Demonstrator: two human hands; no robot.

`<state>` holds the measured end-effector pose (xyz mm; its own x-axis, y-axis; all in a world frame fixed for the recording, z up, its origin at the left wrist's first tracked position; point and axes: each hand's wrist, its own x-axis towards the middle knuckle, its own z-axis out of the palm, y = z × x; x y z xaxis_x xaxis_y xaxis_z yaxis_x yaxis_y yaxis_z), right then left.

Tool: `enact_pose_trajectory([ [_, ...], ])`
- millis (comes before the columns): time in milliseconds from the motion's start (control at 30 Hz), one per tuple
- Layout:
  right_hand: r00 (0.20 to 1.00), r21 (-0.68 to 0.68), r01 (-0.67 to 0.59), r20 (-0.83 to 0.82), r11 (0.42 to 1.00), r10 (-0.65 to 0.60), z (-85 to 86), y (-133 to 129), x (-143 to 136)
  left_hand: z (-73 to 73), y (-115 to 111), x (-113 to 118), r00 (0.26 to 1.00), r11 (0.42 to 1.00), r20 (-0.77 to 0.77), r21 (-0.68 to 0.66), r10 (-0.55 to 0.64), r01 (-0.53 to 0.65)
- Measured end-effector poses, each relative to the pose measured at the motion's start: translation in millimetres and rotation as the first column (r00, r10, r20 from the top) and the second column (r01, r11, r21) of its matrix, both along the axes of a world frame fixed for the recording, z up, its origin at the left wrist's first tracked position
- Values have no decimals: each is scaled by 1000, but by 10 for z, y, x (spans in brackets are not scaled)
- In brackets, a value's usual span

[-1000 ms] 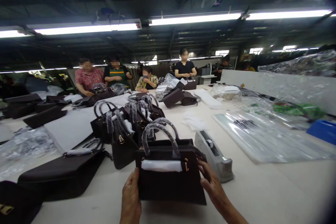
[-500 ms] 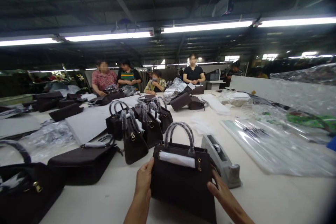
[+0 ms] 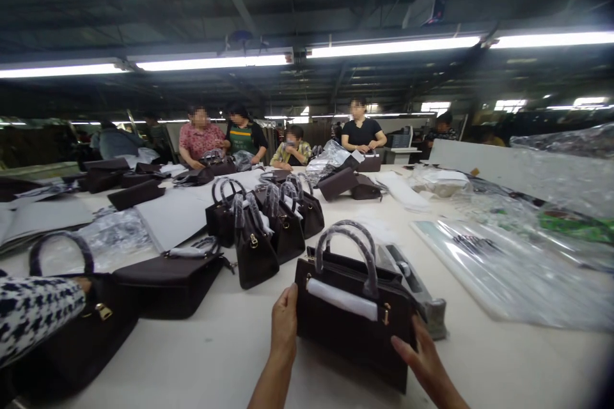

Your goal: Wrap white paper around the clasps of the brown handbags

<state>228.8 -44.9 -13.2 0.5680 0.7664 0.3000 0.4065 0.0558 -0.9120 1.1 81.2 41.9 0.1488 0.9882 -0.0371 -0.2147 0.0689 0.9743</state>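
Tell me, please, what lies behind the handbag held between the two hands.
Behind the dark handbag is a grey tape dispenser, partly visible beyond its right side. The bag covers part of it and some of the tabletop.

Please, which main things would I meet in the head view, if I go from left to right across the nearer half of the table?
Houndstooth sleeve, lying bag, left hand, held bag, right hand, plastic sheets.

Bag workshop | handbags (image 3: 256, 246) across long table (image 3: 220, 358) | plastic sleeves (image 3: 503, 268) | tube lights (image 3: 393, 46)
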Motion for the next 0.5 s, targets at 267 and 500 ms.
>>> enact_pose_trajectory([
  [267, 983, -66, -162, 81, 985, 167, -207, -3, 125, -36, -237, 56, 899, 868, -273, 458, 343, -193],
  [500, 956, -32, -72, -286, 997, 60, -95, 54, 153, -107, -251, 133, 787, 822, -344, 463, 512, -333],
])
